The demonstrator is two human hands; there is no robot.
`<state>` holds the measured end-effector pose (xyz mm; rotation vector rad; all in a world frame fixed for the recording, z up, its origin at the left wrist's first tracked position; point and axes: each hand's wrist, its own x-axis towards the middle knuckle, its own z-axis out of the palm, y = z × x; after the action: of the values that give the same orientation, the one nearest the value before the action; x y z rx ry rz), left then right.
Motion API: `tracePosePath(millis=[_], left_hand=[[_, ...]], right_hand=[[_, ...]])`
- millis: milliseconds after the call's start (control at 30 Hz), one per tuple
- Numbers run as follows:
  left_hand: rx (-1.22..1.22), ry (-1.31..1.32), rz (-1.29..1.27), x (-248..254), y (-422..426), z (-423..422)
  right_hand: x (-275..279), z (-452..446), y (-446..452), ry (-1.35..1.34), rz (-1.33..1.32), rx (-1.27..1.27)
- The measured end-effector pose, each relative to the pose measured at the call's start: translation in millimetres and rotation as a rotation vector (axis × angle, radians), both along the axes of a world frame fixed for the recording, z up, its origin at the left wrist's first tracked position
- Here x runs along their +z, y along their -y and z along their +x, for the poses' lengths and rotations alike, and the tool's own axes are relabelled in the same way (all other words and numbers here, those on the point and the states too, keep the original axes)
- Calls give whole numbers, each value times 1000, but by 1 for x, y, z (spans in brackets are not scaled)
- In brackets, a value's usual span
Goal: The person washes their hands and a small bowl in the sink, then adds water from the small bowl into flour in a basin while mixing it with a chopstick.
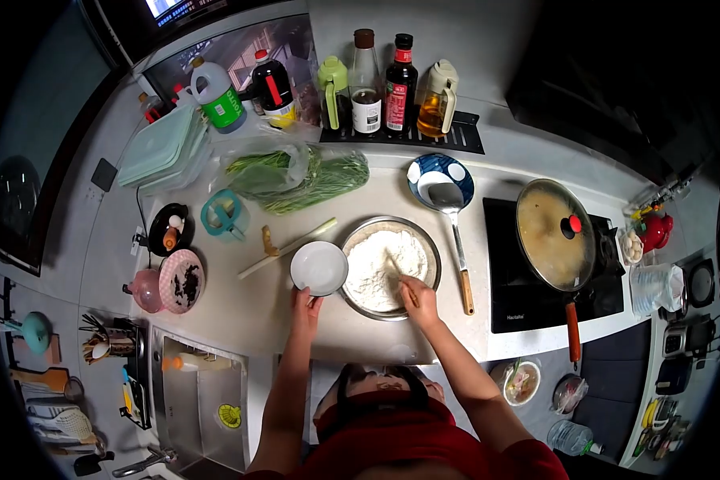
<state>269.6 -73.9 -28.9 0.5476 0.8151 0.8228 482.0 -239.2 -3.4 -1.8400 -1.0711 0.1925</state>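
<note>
My left hand [305, 306] grips a small white bowl [319, 269] by its near rim, close against the left side of a metal basin. White flour [380, 258] fills much of that basin [434, 254]. My right hand [418, 299] is closed at the basin's right near side around chopsticks [394, 264], whose tips go into the flour. Whether the white bowl holds any liquid I cannot make out. Left of the bowl lie a pale green onion stalk [288, 248] and a piece of ginger [269, 241].
A ladle [457, 240] rests on a blue patterned bowl [421, 170], its handle on the counter. Farther right, a lidded pan [554, 240] sits on the black cooktop [504, 298]. Bagged greens [312, 178] and sauce bottles [400, 84] stand behind. The sink [208, 400] is front left.
</note>
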Motion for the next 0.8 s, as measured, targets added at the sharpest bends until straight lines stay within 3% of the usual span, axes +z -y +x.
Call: tracePosePath(millis=[267, 467, 600, 667, 800], left_hand=[[98, 12, -8, -29, -24, -25], [74, -33, -76, -54, -35, -28], [39, -41, -89, -70, -40, -31], [15, -47, -71, -75, -41, -30], [37, -116, -135, -70, -41, -28]], right_hand=[[10, -30, 6, -134, -20, 242], [10, -5, 19, -92, -51, -98], [26, 8, 29, 115, -61, -253], [23, 6, 33, 83, -231, -169], [25, -3, 40, -37, -151, 6]])
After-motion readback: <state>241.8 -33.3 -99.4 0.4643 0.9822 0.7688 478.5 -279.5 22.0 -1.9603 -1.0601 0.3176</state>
